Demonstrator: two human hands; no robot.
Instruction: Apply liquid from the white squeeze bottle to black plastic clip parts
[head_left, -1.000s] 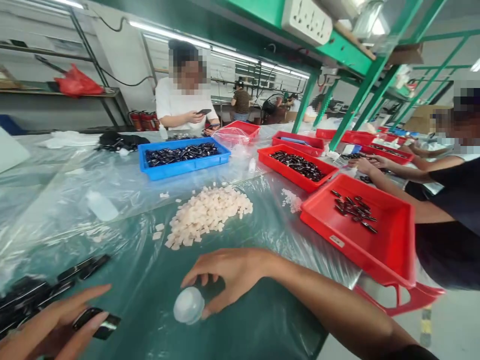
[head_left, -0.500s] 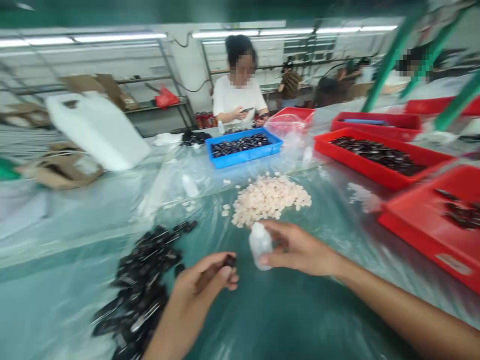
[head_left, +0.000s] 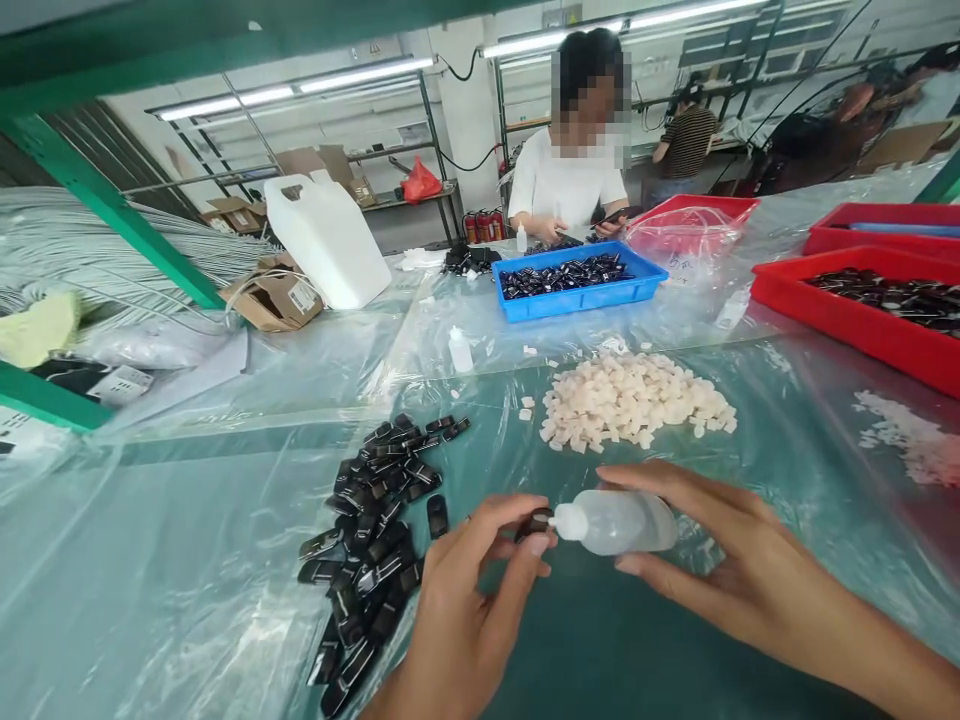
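Two fingertip grips at lower centre: left hand (head_left: 465, 610) pinching a small black part (head_left: 534, 522), right hand (head_left: 739, 565) clamped round a squeeze bottle (head_left: 619, 521), nozzle touching the part. Overflow risk if squeezed hard; black parts pile (head_left: 375, 520) lower left.
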